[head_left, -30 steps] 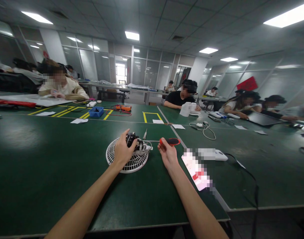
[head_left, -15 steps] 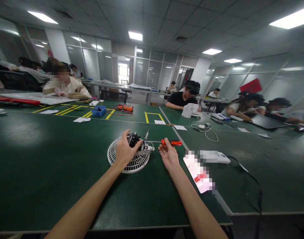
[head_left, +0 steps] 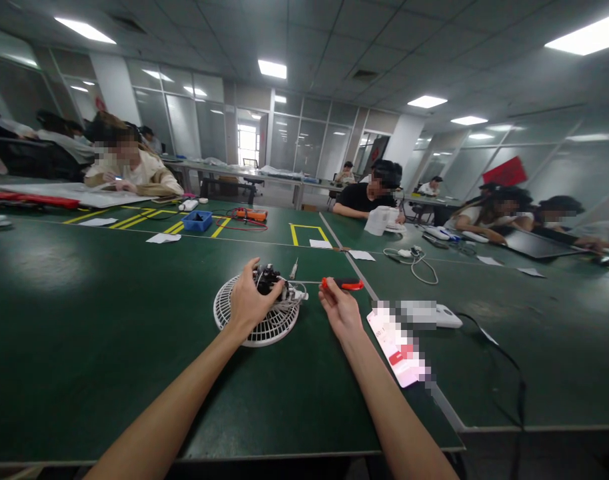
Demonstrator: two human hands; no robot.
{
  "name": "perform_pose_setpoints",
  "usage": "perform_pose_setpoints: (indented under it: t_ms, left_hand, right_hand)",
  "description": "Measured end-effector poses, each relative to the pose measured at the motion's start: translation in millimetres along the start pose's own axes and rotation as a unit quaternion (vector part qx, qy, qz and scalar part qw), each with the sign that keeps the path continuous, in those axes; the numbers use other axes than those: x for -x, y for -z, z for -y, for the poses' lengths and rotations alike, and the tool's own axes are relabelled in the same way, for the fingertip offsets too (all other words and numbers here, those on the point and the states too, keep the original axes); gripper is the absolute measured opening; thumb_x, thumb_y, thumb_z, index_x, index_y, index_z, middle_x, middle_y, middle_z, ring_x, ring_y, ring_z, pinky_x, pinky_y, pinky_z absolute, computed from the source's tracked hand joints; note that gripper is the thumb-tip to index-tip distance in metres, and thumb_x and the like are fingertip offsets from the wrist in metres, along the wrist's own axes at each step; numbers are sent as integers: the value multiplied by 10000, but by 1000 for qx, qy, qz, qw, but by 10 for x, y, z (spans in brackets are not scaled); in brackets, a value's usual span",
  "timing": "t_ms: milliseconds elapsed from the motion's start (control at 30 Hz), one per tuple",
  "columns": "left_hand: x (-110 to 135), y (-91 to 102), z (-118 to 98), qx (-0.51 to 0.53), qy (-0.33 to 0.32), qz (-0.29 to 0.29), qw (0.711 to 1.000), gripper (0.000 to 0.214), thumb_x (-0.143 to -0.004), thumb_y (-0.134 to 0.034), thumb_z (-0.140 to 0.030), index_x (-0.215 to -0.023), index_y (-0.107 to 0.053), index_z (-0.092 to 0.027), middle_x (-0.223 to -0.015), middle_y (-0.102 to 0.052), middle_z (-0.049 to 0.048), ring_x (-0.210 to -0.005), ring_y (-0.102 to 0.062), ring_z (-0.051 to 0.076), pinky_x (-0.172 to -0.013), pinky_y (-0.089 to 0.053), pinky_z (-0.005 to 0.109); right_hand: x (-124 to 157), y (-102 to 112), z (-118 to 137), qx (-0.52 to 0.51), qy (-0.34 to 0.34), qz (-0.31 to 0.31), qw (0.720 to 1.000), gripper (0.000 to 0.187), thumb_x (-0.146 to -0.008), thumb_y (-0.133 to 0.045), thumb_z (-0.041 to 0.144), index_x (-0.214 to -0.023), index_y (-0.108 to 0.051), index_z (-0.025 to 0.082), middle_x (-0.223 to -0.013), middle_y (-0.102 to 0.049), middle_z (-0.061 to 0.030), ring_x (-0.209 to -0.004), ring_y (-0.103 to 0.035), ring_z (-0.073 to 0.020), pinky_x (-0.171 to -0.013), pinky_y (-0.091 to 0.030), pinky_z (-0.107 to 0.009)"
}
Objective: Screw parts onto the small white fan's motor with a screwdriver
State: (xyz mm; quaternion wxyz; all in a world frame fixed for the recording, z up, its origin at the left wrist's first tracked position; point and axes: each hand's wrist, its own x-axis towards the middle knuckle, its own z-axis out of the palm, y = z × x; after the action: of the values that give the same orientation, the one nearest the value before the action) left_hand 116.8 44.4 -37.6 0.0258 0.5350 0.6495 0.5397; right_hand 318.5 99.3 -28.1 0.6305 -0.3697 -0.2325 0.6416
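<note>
Clasping the black motor (head_left: 268, 277) atop the grille (head_left: 273, 331) in my left hand (head_left: 248, 301), right hand (head_left: 341, 311) gripping the screwdriver (head_left: 350, 284) beside it, I might slip if the grille rocks.

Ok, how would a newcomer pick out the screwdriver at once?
On the green table, find the round white grille. To its right, the right hand holds the screwdriver, its shaft pointing left. Its red-and-black handle sets it apart from the thin pale tool near the grille.

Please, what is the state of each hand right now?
Left hand: holding the black motor above the white fan grille.
Right hand: holding the screwdriver by its handle.
</note>
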Motion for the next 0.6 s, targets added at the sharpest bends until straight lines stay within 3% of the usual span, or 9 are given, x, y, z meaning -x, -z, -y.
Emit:
perform_pose_setpoints:
  t_ms: [200,400,600]
  left_hand:
    - [4,-8,6,-1,5,-7,1000,866,-771,-762,-504,-1493,-390,-204,-1332,-656,181,-1189,-669,368,-1046,-517,569]
    - [-3,-17,31,4,5,1,1000,917,-778,-750,-529,-1528,-334,-204,-1333,-652,186,-1189,-661,378,-1040,-513,590]
    - [2,-14,35,9,2,2,1000,921,-780,-746,-523,-1528,-329,-184,-1356,-636,206,-1204,-646,384,-1045,-506,602]
  right_hand:
    - [17,-37,-43,-40,-5,13,999,214,-700,-820,50,-803,-699,194,-752,-781,-1,-766,-767,-147,-786,-633,-256]
    - [80,-70,-172,-18,18,-61,998,189,-747,-865,244,-796,-688,198,-718,-758,11,-663,-729,-133,-629,-598,-221]
    - [90,-70,-121,-35,-7,-38,999,153,-729,-825,116,-759,-692,185,-709,-756,5,-688,-734,-129,-677,-597,-212]
